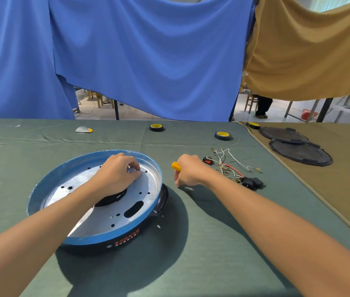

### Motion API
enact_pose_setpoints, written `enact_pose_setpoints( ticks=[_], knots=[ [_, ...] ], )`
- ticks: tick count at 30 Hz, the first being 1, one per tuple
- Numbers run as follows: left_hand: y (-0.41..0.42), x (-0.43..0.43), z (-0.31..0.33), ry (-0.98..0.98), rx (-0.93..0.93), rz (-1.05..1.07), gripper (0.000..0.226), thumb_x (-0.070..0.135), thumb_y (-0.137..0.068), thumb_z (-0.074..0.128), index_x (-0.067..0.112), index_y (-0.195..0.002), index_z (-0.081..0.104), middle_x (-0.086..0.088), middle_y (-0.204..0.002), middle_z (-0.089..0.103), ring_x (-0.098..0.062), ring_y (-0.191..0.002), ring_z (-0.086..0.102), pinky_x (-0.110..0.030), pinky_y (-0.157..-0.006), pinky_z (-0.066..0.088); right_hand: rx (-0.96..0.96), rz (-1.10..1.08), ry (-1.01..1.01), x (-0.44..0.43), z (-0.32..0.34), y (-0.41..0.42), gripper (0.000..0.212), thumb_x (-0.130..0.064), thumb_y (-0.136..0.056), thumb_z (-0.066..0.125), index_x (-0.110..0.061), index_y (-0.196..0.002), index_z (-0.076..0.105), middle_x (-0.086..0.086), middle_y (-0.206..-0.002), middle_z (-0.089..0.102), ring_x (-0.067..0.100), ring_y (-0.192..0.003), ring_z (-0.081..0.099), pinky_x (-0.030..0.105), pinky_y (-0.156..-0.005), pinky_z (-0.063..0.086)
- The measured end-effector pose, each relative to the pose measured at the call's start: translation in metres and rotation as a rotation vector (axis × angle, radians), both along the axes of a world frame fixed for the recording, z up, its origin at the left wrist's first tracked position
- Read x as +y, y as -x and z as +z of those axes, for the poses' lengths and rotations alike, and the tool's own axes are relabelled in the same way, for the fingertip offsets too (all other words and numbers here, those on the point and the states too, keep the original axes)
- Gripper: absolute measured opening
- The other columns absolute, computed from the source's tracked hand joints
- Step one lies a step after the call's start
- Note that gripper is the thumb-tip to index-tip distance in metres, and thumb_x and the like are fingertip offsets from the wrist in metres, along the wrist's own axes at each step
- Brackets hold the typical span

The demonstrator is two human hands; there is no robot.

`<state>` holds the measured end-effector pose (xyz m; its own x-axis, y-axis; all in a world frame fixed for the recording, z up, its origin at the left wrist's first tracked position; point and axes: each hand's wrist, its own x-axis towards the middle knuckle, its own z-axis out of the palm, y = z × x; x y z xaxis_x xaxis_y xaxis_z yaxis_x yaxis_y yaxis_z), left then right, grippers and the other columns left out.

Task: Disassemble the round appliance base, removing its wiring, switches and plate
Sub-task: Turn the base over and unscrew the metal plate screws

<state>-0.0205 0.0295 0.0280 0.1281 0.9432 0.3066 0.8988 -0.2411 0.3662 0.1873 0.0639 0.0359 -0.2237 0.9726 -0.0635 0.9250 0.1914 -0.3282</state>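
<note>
Right hand [188, 171] with yellow tool [176, 166]; green tablecloth [212, 232], blue curtain [148, 50]

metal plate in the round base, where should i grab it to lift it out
Probably hook under the edge of the big central hole, or the oblong slot, coming down from above. The metal plate lies flat and recessed inside the blue rim, so its outer edge is walled in.
</note>
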Motion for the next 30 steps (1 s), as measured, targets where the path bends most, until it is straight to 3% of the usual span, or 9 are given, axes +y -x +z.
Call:
enact_pose_setpoints(
  ticks=[8,13,16,19,21,23,26,30],
  knots=[
    [0.003,0.001,-0.001,0.009,0.048,-0.029,0.010,0.027,-0.092,0.060,0.023,-0.099,0.064,0.004,-0.097,0.051,-0.014,-0.090,0.050,-0.024,-0.075,0.037,-0.076,-0.096,-0.050,-0.001,0.003,-0.058,0.008,-0.012,-0.076,0.076,-0.011,-0.084,0.075,0.010,-0.089,0.073,0.026,-0.088,0.067,0.037,-0.078,0.057],
    [0.005,0.001,-0.003,0.000,0.070,-0.049,0.012,0.028,-0.093,0.058,0.023,-0.102,0.065,0.008,-0.097,0.049,-0.011,-0.090,0.046,-0.023,-0.077,0.035,-0.047,-0.189,-0.042,-0.004,-0.004,-0.066,0.019,-0.027,-0.078,0.077,-0.011,-0.086,0.069,0.011,-0.094,0.067,0.027,-0.091,0.062,0.041,-0.082,0.055],
    [0.006,0.001,-0.003,0.007,0.081,-0.057,0.014,0.029,-0.093,0.057,0.023,-0.104,0.065,0.008,-0.098,0.048,-0.011,-0.091,0.045,-0.024,-0.077,0.035,0.065,-0.254,-0.103,-0.014,0.006,-0.050,0.039,-0.044,-0.086,0.063,-0.011,-0.068,0.051,0.010,-0.073,0.055,0.028,-0.075,0.055,0.031,-0.057,0.044],
    [0.006,0.001,-0.003,0.008,0.091,-0.052,0.015,0.029,-0.093,0.058,0.022,-0.105,0.065,0.008,-0.098,0.048,-0.011,-0.088,0.047,-0.024,-0.076,0.036,0.391,-0.194,0.216,-0.041,0.021,-0.020,0.064,-0.069,-0.082,0.053,-0.005,-0.085,0.062,0.007,-0.071,0.069,0.016,-0.043,0.035,0.020,-0.040,0.025],
    [0.005,0.001,-0.002,0.010,0.100,-0.050,0.016,0.029,-0.093,0.058,0.021,-0.105,0.065,0.006,-0.098,0.050,-0.011,-0.087,0.047,-0.023,-0.074,0.036,0.415,-0.102,0.407,-0.058,0.025,-0.002,0.072,-0.074,-0.077,0.055,-0.004,-0.090,0.058,0.011,-0.079,0.071,0.013,-0.038,0.020,0.019,-0.038,0.017],
    [0.004,0.000,0.000,0.018,0.111,-0.048,0.018,0.029,-0.093,0.058,0.020,-0.108,0.065,0.004,-0.102,0.053,-0.011,-0.087,0.047,-0.022,-0.073,0.036,0.400,-0.052,0.446,-0.068,0.023,0.012,0.051,-0.061,-0.081,0.062,-0.012,-0.083,0.046,0.016,-0.085,0.072,0.014,-0.038,0.016,0.019,-0.037,0.014],
    [0.002,-0.002,0.003,0.032,0.121,-0.044,0.021,0.027,-0.094,0.057,0.019,-0.112,0.065,0.001,-0.108,0.056,-0.011,-0.088,0.047,-0.021,-0.074,0.037,0.539,-0.114,0.463,-0.074,0.020,0.022,0.025,-0.028,-0.086,0.061,-0.015,-0.080,0.040,0.023,-0.087,0.072,0.012,-0.035,0.016,0.019,-0.037,0.014],
    [-0.001,-0.005,0.005,0.052,0.139,-0.036,0.022,0.027,-0.095,0.056,0.019,-0.114,0.065,-0.002,-0.113,0.059,-0.011,-0.088,0.048,-0.020,-0.073,0.038,0.720,-0.205,0.482,-0.076,0.010,0.028,0.014,-0.012,-0.080,0.055,-0.015,-0.079,0.041,0.018,-0.078,0.057,0.009,-0.032,0.021,0.017,-0.040,0.013]
  ],
)
